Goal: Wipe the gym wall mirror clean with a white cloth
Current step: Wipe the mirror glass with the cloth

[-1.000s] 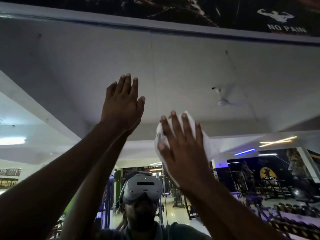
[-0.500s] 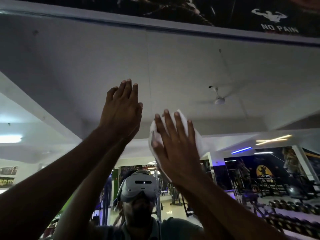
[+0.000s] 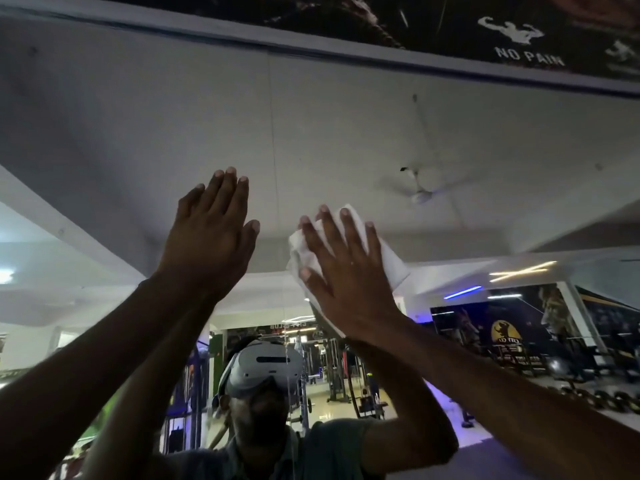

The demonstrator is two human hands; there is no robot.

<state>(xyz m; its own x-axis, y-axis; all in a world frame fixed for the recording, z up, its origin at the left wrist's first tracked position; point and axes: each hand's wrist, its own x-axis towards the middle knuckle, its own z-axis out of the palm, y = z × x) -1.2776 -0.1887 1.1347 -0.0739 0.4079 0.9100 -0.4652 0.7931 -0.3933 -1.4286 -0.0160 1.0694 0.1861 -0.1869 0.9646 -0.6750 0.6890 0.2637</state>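
The wall mirror (image 3: 346, 116) fills the view and reflects the gym ceiling, a fan and my own figure. My right hand (image 3: 346, 275) lies flat with fingers spread and presses a white cloth (image 3: 391, 261) against the glass; the cloth sticks out past my fingers on the left and right. To its left my left hand (image 3: 211, 237) is raised with straight fingers close together, flat against the mirror or very near it, holding nothing. A thin vertical seam (image 3: 273, 140) in the glass runs between the two hands.
The mirror's top frame (image 3: 311, 36) runs across above, with a dark poster (image 3: 519, 36) reading "NO PAIN" over it. Reflected gym machines and dumbbell racks (image 3: 519, 362) show at the lower right. A water streak (image 3: 287, 358) runs down the glass below the hands.
My right hand has slid the cloth slightly leftward and down across the glass. My left hand has sunk a little on the mirror. The view has tilted a bit.
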